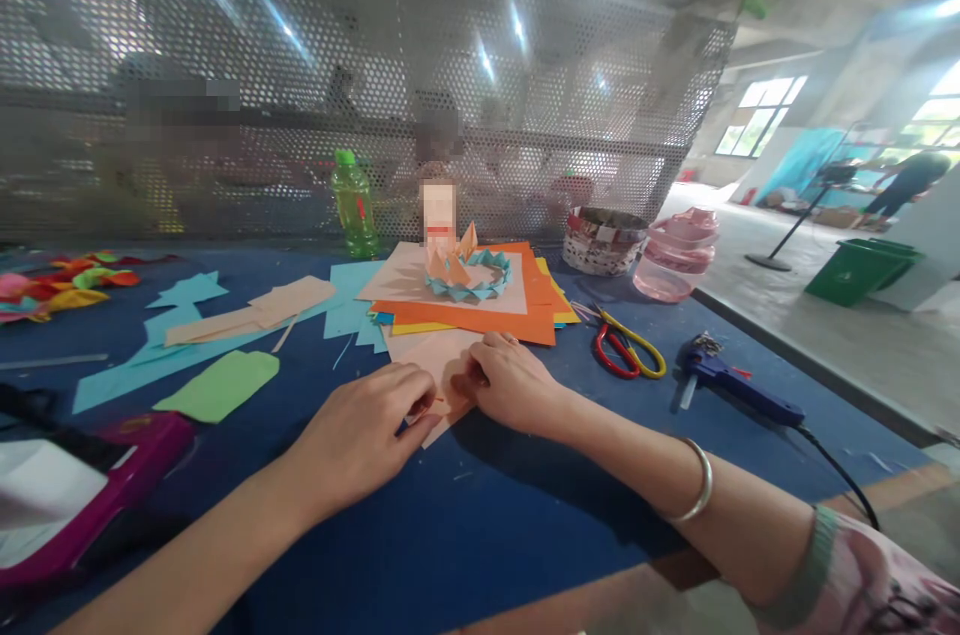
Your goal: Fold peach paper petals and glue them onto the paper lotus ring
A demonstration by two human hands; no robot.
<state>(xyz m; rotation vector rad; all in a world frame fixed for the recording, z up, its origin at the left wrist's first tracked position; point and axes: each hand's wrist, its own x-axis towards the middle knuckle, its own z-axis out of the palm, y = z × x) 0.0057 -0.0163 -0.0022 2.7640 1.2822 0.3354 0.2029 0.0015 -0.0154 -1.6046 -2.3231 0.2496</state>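
Note:
A pale peach sheet of paper (424, 347) lies in front of me, tilted on the blue tabletop. My left hand (371, 420) is at its left side, fingers curled and thumb close to the forefinger at the paper's edge. Bent over the right side of the same sheet, my right hand (517, 383) pinches the paper; its fingertips are partly hidden. Just beyond sits a folded paper ring (487, 287) in light blue with peach points (448, 265), resting on a stack of coloured paper (517, 327).
To the right lie red-and-yellow scissors (630, 345) and a blue glue gun (739, 380) with its cord. Behind stand a woven basket (604, 250), a pink bottle (675, 260) and a green bottle (352, 205). Paper scraps (217, 385) and a magenta-edged object (142, 465) are left.

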